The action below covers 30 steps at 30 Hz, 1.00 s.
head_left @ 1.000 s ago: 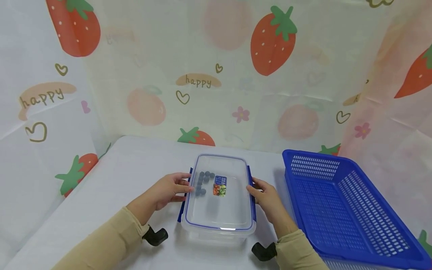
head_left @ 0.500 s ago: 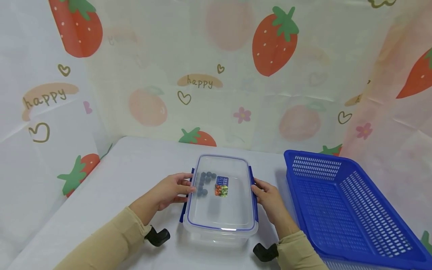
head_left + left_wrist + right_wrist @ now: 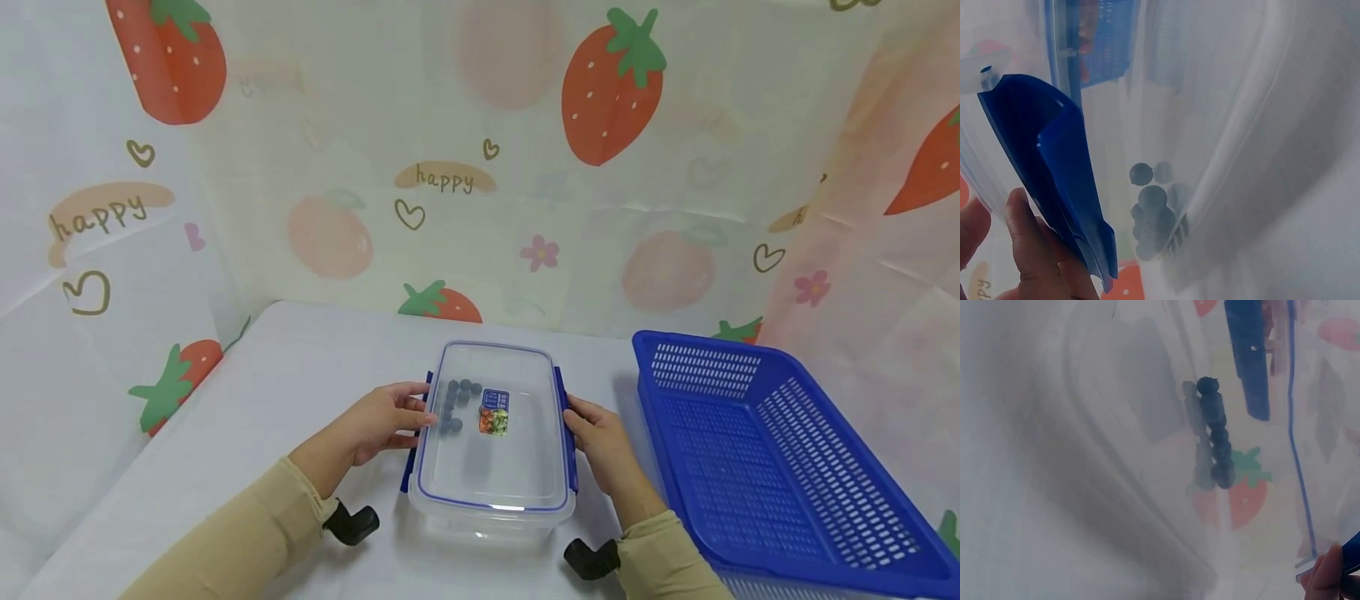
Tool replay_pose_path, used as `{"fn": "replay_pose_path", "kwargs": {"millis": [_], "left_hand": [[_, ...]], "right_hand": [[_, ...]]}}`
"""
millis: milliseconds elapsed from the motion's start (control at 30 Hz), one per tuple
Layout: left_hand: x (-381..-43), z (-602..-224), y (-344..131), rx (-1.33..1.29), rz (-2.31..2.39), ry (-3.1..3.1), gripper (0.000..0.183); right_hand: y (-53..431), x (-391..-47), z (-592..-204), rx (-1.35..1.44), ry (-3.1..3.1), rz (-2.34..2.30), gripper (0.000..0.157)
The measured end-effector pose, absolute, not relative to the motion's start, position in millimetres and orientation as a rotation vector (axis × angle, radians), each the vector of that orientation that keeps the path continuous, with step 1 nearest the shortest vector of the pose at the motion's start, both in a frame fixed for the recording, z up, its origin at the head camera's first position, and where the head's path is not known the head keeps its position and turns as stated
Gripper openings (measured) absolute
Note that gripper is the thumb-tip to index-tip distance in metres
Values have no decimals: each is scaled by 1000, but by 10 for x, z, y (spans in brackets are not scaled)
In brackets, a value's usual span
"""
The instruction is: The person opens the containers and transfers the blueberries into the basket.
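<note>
A clear plastic food container with a blue-lined lid and blue side latches sits in front of me. Several dark blue round berries, like blueberries, lie inside near its left wall. My left hand grips the left side, thumb at the lid's edge and fingers by the latch. In the left wrist view that blue latch stands out from the wall beside the fingertips. My right hand holds the opposite side, its thumb at the right latch. The right wrist view shows the berries through the wall.
A large blue plastic basket with slotted walls stands to the right, close to my right forearm. White cloth covers the table. Behind it hangs a strawberry-print curtain.
The right thumb has slid slightly outward from the lid's edge toward the right latch. The left hand keeps its hold, and the container stays in place apart from a small camera shift.
</note>
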<state>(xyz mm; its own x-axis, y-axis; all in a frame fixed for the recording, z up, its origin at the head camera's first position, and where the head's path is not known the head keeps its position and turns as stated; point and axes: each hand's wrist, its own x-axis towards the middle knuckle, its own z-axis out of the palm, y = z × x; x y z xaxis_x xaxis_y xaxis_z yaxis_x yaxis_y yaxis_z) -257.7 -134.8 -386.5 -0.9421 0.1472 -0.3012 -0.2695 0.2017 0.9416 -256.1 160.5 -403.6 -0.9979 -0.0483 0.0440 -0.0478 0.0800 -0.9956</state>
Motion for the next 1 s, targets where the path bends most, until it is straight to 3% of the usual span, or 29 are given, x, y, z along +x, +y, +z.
{"fn": "replay_pose_path", "kwargs": {"millis": [333, 733, 1000], "left_hand": [[-2567, -3829, -1330, -118, 1787, 2157, 64], [-2570, -3828, -1332, -96, 1761, 2175, 62], [-2568, -3834, -1330, -101, 1750, 2187, 63]], "right_hand": [[1676, -2573, -4079, -8, 2148, -2234, 37], [1701, -2589, -4164, 79, 2293, -2012, 39], [1713, -2595, -4185, 10, 2330, -1958, 38]]}}
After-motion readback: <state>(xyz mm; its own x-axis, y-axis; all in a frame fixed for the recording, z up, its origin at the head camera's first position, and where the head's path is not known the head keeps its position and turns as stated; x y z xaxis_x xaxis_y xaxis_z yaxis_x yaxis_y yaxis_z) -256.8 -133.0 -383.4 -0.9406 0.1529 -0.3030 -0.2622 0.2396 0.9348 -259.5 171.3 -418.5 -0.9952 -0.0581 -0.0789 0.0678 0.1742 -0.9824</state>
